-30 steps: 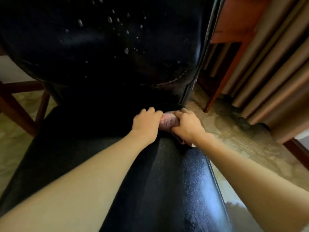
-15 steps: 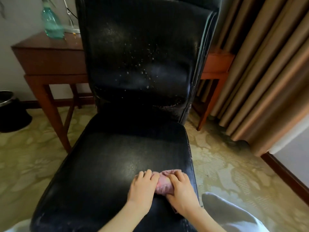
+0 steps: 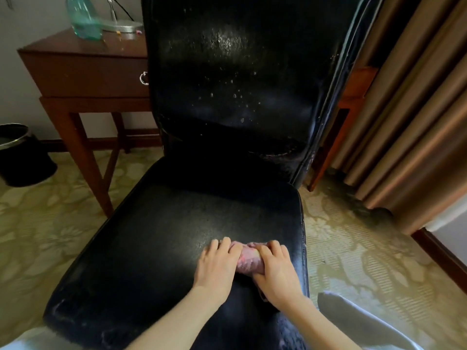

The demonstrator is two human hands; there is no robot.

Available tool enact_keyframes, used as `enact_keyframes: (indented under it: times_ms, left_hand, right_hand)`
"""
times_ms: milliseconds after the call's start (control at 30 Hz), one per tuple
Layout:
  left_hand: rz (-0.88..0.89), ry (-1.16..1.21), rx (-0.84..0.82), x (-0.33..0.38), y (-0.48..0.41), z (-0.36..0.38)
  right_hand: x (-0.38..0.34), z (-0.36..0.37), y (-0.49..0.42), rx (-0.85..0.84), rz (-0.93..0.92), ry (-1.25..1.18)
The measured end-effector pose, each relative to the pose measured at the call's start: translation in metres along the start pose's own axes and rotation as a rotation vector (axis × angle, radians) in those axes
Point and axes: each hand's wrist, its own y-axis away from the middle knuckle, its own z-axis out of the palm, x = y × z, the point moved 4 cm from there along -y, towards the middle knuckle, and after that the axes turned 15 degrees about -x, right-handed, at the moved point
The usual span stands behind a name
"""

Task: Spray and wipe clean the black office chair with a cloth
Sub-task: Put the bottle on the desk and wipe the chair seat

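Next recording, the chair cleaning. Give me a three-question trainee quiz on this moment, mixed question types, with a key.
1. True or false: the left hand and the right hand both hold the pink cloth against the chair's seat.
2. Multiple choice: where are droplets visible? A) the backrest B) the curtain C) the waste bin
3. Fill in: the teal bottle stands on the ____.

Key: 1 true; 2 A; 3 wooden desk
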Motion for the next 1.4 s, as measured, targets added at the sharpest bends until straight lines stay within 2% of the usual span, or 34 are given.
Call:
enact_keyframes:
  times_ms: [433, 667, 833, 967, 1067, 1200, 1400]
  left_hand:
    - [0.006, -0.043, 0.218, -0.032, -0.225, -0.063]
    - [0.014, -0.033, 0.183, -0.049, -0.256, -0.079]
    - [0.030, -0.009, 0.208, -0.056, -0.209, -0.077]
    - [0.103, 0.016, 0.239, -0.068, -0.134, -0.065]
    - [0.150, 0.002, 0.229, -0.078, -0.068, -0.045]
    - [0.084, -0.005, 0.146, -0.084, 0.015, -0.005]
    - [0.031, -0.024, 0.167, -0.087, 0.123, 0.043]
  right_hand:
    - [0.049, -0.079, -0.212, 0.099, 0.070, 0.039]
    - [0.053, -0.093, -0.255, 0.181, 0.047, -0.035]
    - [0.028, -0.092, -0.217, 0.182, -0.021, -0.025]
    - [-0.007, -0.073, -0.146, 0.163, -0.069, -0.076]
    - [-0.037, -0.049, -0.083, 0.079, -0.121, -0.114]
    - [-0.068, -0.006, -0.011, -0.064, -0.101, -0.097]
    - [-0.101, 0.049, 0.079, -0.049, -0.148, -0.073]
